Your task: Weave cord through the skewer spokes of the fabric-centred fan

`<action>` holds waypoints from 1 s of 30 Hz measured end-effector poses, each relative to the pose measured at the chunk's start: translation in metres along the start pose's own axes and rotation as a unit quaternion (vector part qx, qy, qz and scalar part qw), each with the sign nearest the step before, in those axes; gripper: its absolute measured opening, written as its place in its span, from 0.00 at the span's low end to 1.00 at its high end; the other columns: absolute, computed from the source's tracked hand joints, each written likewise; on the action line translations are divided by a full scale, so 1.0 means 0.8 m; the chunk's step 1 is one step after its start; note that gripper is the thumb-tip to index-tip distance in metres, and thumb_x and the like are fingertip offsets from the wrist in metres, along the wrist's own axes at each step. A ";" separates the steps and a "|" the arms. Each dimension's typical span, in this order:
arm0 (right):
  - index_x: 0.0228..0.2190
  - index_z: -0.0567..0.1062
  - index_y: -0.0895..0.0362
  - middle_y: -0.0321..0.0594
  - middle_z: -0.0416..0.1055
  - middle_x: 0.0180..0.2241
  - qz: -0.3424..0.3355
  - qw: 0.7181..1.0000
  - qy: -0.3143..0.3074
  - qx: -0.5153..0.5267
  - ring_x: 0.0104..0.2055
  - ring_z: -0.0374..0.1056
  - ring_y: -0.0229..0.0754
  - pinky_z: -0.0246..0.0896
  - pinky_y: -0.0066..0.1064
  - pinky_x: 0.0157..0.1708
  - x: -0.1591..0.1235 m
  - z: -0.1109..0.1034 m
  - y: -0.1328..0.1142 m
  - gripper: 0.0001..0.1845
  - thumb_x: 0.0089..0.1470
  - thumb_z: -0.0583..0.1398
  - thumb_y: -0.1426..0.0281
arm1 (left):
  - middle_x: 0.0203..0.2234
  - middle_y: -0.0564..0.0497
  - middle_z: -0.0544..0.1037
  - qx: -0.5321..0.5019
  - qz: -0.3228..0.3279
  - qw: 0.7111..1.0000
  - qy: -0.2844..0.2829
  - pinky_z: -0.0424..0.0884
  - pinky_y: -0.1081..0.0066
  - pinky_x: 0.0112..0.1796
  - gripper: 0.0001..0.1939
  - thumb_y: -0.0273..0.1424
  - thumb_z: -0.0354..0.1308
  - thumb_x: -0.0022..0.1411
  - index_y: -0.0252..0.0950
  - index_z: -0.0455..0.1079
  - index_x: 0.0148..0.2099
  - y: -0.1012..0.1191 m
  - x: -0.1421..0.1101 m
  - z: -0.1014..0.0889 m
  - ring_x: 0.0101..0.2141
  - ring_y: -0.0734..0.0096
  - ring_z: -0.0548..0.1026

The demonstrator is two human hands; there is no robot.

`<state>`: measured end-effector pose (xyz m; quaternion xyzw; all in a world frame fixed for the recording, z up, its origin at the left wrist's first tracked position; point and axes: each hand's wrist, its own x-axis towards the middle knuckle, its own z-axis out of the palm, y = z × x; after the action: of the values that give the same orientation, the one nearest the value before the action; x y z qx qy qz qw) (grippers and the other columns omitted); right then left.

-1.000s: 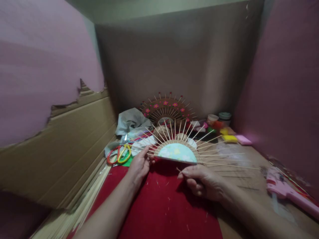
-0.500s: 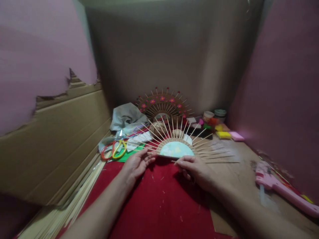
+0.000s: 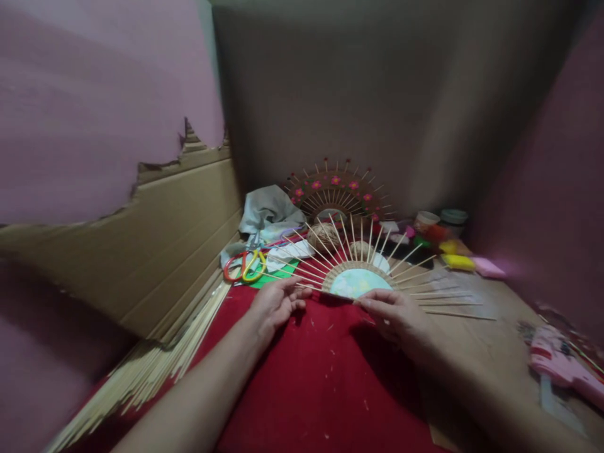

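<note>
A half-round fan of thin bamboo sticks (image 3: 406, 277) spreads out ahead of me, with a pale blue half-disc (image 3: 361, 283) at its centre and a tan band around that. My left hand (image 3: 278, 306) is at its lower left, with the lowest sticks between thumb and curled fingers. At the straight bottom edge, my right hand (image 3: 394, 314) pinches the fan near the middle. Red cloth (image 3: 302, 384) lies below both hands. Part of the fan's lower right is hidden by my right hand.
Scissors (image 3: 255, 267), green sheet (image 3: 278, 275) and loose sticks (image 3: 151, 377) lie left. Behind stand a twine ball (image 3: 323, 236) and a flowered stick fan (image 3: 335, 182). Yellow clay packs (image 3: 457, 262) and a pink glue gun (image 3: 552, 355) are right. Torn cardboard (image 3: 189, 233) stands left.
The camera has turned left, so the whole scene sits further right in view. Both hands stay at the fan's lower edge, with hardly any change in their grip.
</note>
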<state>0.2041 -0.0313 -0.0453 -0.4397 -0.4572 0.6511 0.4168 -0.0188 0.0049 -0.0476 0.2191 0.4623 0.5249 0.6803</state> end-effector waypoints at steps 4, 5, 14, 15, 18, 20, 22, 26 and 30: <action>0.21 0.74 0.58 0.29 0.54 0.10 -0.034 0.995 0.026 -0.092 0.12 0.44 0.27 0.33 0.24 0.13 0.002 0.015 -0.003 0.09 0.41 0.64 0.65 | 0.21 0.43 0.73 0.006 -0.003 1.000 -0.008 0.64 0.78 0.16 0.07 0.17 0.48 0.56 0.29 0.64 0.30 -0.002 0.001 -0.001 0.21 0.71 0.74; 0.20 0.74 0.58 0.30 0.56 0.11 -0.054 0.990 0.026 -0.129 0.13 0.46 0.28 0.36 0.25 0.13 0.005 0.020 -0.005 0.08 0.41 0.64 0.65 | 0.21 0.43 0.73 0.008 -0.005 1.000 -0.013 0.65 0.78 0.16 0.07 0.16 0.48 0.55 0.29 0.64 0.30 -0.002 0.002 -0.002 0.21 0.71 0.74; 0.23 0.76 0.58 0.38 0.72 0.21 -0.213 0.864 0.031 -0.456 0.25 0.65 0.37 0.55 0.28 0.26 0.053 0.069 -0.032 0.08 0.47 0.57 0.72 | 0.23 0.45 0.72 0.018 0.002 0.997 -0.080 0.63 0.77 0.16 0.11 0.10 0.49 0.45 0.26 0.67 0.28 -0.004 0.005 -0.007 0.18 0.75 0.69; 0.23 0.76 0.58 0.39 0.72 0.21 -0.212 0.856 0.047 -0.469 0.25 0.65 0.37 0.54 0.28 0.26 0.059 0.074 -0.031 0.08 0.47 0.56 0.72 | 0.23 0.45 0.73 0.021 0.003 0.996 -0.086 0.62 0.77 0.16 0.12 0.10 0.49 0.44 0.26 0.67 0.28 -0.005 0.005 -0.008 0.18 0.75 0.69; 0.23 0.76 0.58 0.40 0.73 0.22 -0.214 0.834 0.086 -0.501 0.25 0.65 0.38 0.53 0.28 0.26 0.071 0.084 -0.023 0.09 0.46 0.56 0.72 | 0.24 0.44 0.74 0.027 0.005 0.995 -0.100 0.62 0.77 0.16 0.12 0.10 0.49 0.43 0.26 0.68 0.27 -0.006 0.007 -0.008 0.18 0.76 0.69; 0.24 0.77 0.57 0.40 0.73 0.23 -0.214 0.818 0.107 -0.524 0.26 0.65 0.38 0.53 0.28 0.26 0.076 0.088 -0.016 0.09 0.47 0.55 0.71 | 0.24 0.44 0.74 0.030 0.004 0.994 -0.104 0.62 0.77 0.16 0.12 0.11 0.49 0.43 0.26 0.69 0.27 -0.006 0.007 -0.009 0.19 0.76 0.69; 0.25 0.77 0.56 0.41 0.74 0.24 -0.212 0.802 0.123 -0.545 0.26 0.66 0.38 0.53 0.28 0.27 0.078 0.092 -0.011 0.10 0.48 0.55 0.70 | 0.23 0.45 0.74 0.031 0.002 0.994 -0.106 0.62 0.77 0.16 0.11 0.11 0.49 0.43 0.27 0.69 0.26 -0.007 0.007 -0.009 0.19 0.76 0.69; 0.25 0.77 0.55 0.43 0.75 0.25 -0.208 0.769 0.141 -0.587 0.27 0.66 0.40 0.51 0.29 0.25 0.080 0.101 -0.008 0.11 0.48 0.55 0.70 | 0.19 0.47 0.72 0.035 0.000 0.993 -0.112 0.62 0.77 0.17 0.11 0.12 0.49 0.43 0.26 0.69 0.25 -0.006 0.008 -0.008 0.18 0.76 0.68; 0.25 0.77 0.55 0.44 0.75 0.27 -0.209 0.739 0.144 -0.624 0.29 0.67 0.42 0.49 0.30 0.24 0.079 0.108 -0.006 0.11 0.48 0.54 0.69 | 0.16 0.47 0.70 0.036 -0.002 0.992 -0.121 0.62 0.76 0.17 0.10 0.13 0.48 0.44 0.27 0.68 0.22 -0.006 0.010 -0.008 0.17 0.75 0.67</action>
<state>0.1053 0.0097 -0.0360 -0.5834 -0.7760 0.0454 0.2355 -0.0220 0.0091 -0.0573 0.3045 0.3956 0.4759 0.7241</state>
